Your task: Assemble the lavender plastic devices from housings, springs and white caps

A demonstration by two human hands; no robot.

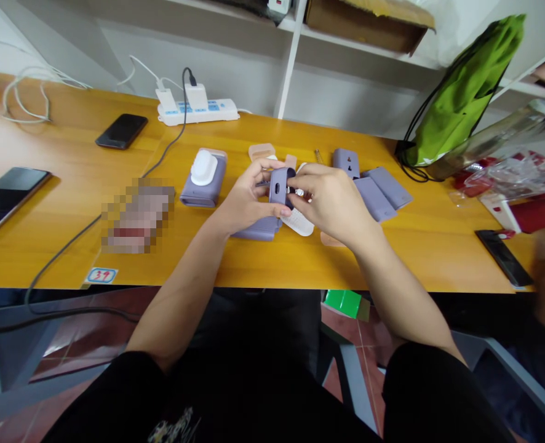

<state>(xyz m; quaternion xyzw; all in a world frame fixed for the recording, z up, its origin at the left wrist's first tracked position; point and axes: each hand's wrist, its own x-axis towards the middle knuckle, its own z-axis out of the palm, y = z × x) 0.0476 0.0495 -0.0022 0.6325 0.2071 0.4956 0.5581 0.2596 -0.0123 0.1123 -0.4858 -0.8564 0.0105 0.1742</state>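
My left hand (245,195) grips a small purple plastic housing (278,187) with an oval slot in its facing end. At the housing's open right side, my right hand (332,195) has its fingertips pinched together; whatever small part they hold is hidden. Below them lie a white perforated piece (302,224) and another purple piece (259,231), partly covered. To the left rests a purple case (196,193) topped by a white rounded part (203,168). Purple flat panels (376,200) and a purple piece with cutouts (345,161) lie to the right. Peach-coloured pieces (262,151) sit behind my hands.
A white power strip (221,111) with plugged chargers stands at the back, its dark cable (166,149) crossing the table's left. Phones (122,131) lie left, another phone (504,258) right. A green bag (470,92), a bottle (489,141) and red packaging (537,212) crowd the right.
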